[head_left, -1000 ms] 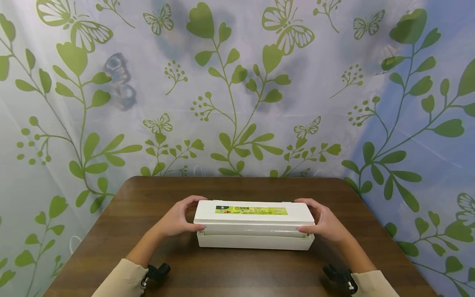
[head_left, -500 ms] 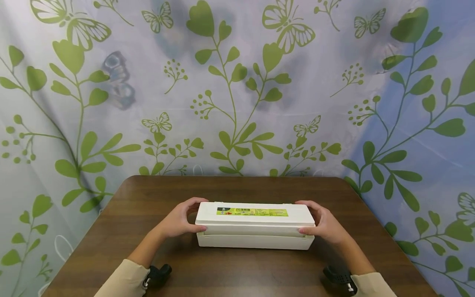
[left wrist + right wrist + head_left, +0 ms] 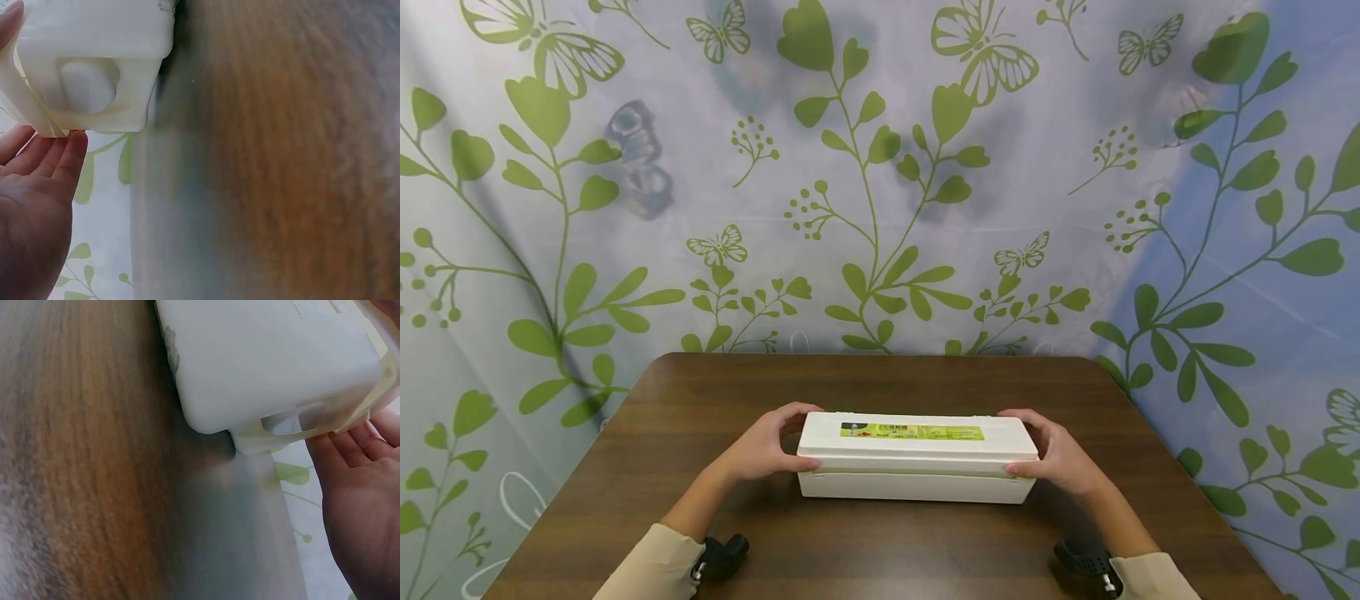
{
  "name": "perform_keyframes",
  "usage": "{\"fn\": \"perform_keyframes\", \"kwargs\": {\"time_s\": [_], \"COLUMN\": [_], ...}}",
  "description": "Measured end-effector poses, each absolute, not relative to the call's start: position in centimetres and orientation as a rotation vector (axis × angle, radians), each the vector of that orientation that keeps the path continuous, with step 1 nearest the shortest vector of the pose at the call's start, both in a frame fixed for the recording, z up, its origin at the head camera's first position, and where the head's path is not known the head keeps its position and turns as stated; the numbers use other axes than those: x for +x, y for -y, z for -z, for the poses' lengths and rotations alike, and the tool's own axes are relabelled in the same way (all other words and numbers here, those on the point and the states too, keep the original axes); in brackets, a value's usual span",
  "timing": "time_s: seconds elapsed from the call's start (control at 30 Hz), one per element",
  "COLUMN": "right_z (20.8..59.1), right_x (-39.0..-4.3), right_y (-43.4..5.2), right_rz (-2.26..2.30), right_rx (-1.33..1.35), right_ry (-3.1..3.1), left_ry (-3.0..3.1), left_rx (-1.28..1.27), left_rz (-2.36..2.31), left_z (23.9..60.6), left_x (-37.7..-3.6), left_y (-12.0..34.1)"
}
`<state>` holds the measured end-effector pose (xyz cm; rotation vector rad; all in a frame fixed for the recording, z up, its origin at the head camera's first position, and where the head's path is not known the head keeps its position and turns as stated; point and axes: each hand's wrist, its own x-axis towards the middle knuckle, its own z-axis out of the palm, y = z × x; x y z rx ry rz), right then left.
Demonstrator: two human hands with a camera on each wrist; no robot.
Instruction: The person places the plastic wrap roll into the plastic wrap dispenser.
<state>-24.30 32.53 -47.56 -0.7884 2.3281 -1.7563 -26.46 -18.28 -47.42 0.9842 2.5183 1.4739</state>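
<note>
A long white cling film box (image 3: 917, 487) with a green and yellow label (image 3: 912, 432) on its lid (image 3: 917, 447) sits on the brown table. My left hand (image 3: 766, 450) grips the lid's left end, thumb on the front edge and fingers behind. At the other end, my right hand (image 3: 1062, 454) holds the lid the same way. The lid lies down over the base, with a thin seam along the front. In the left wrist view, a round recess marks the box's end wall (image 3: 134, 94), beside the fingers. The right wrist view shows the opposite end of the box (image 3: 269, 362).
The dark wooden table (image 3: 880, 550) ends at a rounded back edge. Behind it hangs a pale curtain (image 3: 880, 208) printed with green leaves and butterflies. A black strap mount (image 3: 722, 554) sits at the left wrist, another mount (image 3: 1082, 558) at the right.
The lid has come down at the front, narrowing and covering the gap above the base. Both hands have sunk slightly with it, still gripping its ends.
</note>
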Motion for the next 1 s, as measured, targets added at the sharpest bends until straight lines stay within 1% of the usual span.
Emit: {"fn": "perform_keyframes", "kwargs": {"time_s": [0.23,1.0], "right_z": [47.94,48.06], "right_x": [-24.31,-23.90], "right_y": [-32.73,-32.52], "right_rz": [1.766,1.781], "right_rx": [-0.811,-0.758], "right_ry": [-2.292,-2.255], "left_ry": [-2.497,-2.496], "left_rx": [0.980,0.944], "left_rz": [-1.486,-1.494], "left_z": [47.68,47.87], "left_x": [-26.38,-25.98], "left_y": [18.24,18.41]}}
